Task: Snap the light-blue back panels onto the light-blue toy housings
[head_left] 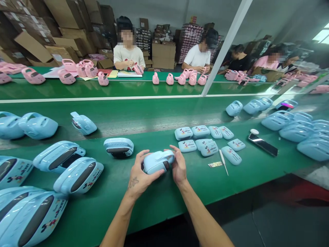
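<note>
A light blue device with a handle loop [155, 162] is held just above the green table. My left hand [141, 171] wraps round its left side, with the thumb along the near edge. At its right end, my right hand [179, 166] has its fingers on the handle. Another blue device with a dark window [118, 148] stands behind my left hand. To the right lie several blue covers with printed figures [187, 146], a white screwdriver [223, 162] and a small sticker strip [215, 165].
Many blue devices [79, 175] crowd the left, and more [296, 130] sit at the far right. A black phone [263, 144] lies beside a white round piece [254, 131]. Across the green belt [154, 113], several people work with pink devices [170, 79].
</note>
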